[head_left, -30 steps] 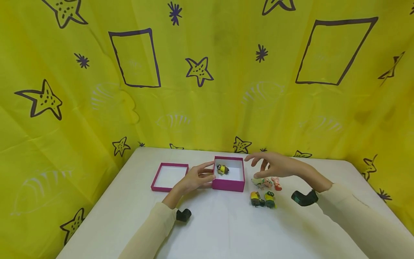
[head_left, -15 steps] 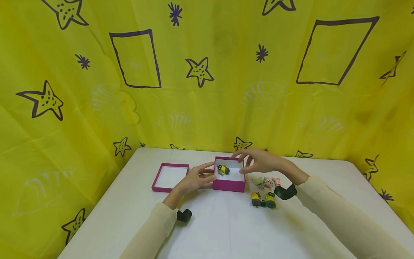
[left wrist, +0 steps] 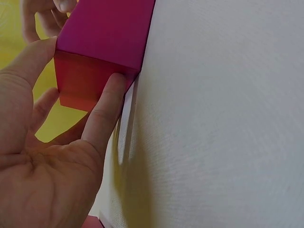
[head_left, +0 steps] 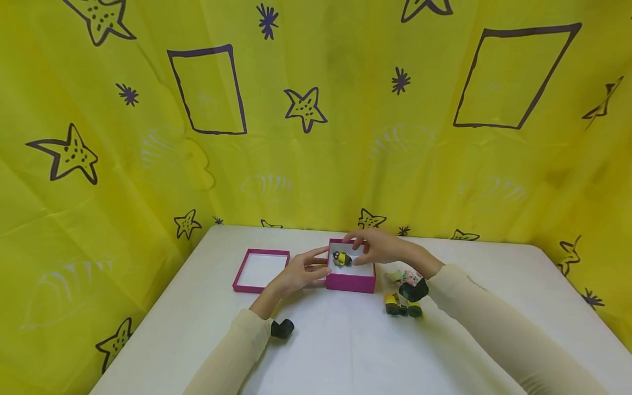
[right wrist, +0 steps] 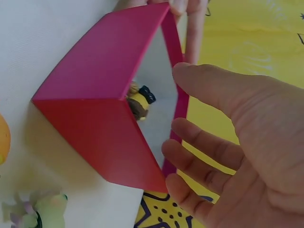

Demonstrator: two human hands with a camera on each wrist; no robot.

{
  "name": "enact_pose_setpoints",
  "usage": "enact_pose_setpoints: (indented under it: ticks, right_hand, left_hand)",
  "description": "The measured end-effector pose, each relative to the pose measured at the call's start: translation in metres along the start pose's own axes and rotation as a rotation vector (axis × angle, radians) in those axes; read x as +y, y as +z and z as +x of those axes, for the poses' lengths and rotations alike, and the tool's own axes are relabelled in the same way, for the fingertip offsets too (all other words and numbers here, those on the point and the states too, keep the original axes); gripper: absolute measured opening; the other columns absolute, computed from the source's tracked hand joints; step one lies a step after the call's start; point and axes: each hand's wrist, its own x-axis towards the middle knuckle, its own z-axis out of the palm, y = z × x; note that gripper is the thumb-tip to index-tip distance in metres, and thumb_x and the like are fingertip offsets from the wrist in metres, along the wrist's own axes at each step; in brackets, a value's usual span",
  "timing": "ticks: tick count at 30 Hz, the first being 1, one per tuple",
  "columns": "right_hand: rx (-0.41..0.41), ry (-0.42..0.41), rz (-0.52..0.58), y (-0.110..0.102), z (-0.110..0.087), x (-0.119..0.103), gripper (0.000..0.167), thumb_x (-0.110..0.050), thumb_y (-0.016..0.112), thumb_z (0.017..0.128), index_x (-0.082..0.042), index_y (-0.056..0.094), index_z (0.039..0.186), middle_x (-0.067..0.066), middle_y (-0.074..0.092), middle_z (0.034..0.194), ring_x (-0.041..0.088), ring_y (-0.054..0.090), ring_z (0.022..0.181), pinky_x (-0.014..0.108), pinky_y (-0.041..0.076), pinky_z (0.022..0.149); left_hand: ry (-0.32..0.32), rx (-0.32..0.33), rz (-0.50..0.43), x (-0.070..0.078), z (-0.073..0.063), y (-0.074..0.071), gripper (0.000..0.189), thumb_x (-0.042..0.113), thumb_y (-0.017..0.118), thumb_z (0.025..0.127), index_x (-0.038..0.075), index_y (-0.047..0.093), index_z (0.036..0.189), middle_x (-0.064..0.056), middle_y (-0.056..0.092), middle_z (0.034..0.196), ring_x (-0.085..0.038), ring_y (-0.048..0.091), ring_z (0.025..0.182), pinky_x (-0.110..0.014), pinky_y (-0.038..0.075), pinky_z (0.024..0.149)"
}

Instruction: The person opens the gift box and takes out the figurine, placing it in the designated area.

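A magenta open-topped box (head_left: 349, 283) with a white inside stands on the table. Within it lies a small yellow-and-brown toy figurine with dark goggles (head_left: 342, 259), visible in the right wrist view too as a yellow figurine (right wrist: 138, 104). My left hand (head_left: 296, 274) touches the box's left side. In the left wrist view, the extended fingers of the left hand (left wrist: 52, 166) rest against that side, with the thumb at the rim. Over the box's right part hovers my right hand (head_left: 382, 247). Its fingers are spread and relaxed, holding nothing, close to the figurine.
The shallow magenta lid (head_left: 248, 288) lies left of the box, white side up. Right of the box are a pale green figurine (head_left: 393, 276), a pink spotted figurine (head_left: 411, 277) and a yellow-and-brown figurine (head_left: 391, 303), partly beneath the right wrist. A yellow curtain (head_left: 306, 159) hangs behind the table.
My right hand has moved left, from above the loose figurines to over the box. The left hand, the box and the figurine inside keep their places.
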Motion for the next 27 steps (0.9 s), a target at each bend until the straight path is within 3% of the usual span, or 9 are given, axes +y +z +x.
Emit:
enact_pose_setpoints:
  ticks: [10,17,27]
  right_hand:
    - [-0.025,0.054,-0.052,0.013,0.014,0.003,0.052,-0.014,0.081,0.09,-0.011,0.061,0.137,0.015,0.069,0.118,0.028,0.063,0.098,0.036,0.06,0.083]
    - [-0.037,0.122,-0.166,0.022,0.02,0.0,0.052,-0.018,0.082,0.089,-0.017,0.062,0.137,0.009,0.072,0.116,0.026,0.067,0.101,0.039,0.061,0.081]
    - [-0.015,0.131,-0.307,0.029,0.022,-0.006,0.056,-0.021,0.084,0.088,-0.017,0.062,0.139,0.007,0.074,0.114,0.028,0.068,0.107,0.058,0.044,0.098]
  left_hand:
    - [0.0,-0.004,-0.003,-0.001,0.0,0.0,0.064,0.028,0.073,0.098,0.03,0.046,0.156,-0.013,0.055,0.146,-0.03,0.06,0.127,-0.039,0.056,0.098]
    - [0.019,-0.003,-0.013,-0.002,0.001,0.0,0.065,0.027,0.073,0.098,0.026,0.045,0.157,-0.014,0.056,0.145,-0.031,0.056,0.131,-0.039,0.055,0.1]
    - [0.009,-0.01,-0.017,0.0,0.001,0.0,0.065,0.027,0.073,0.097,0.027,0.046,0.156,-0.014,0.056,0.145,-0.03,0.057,0.13,-0.039,0.056,0.1]
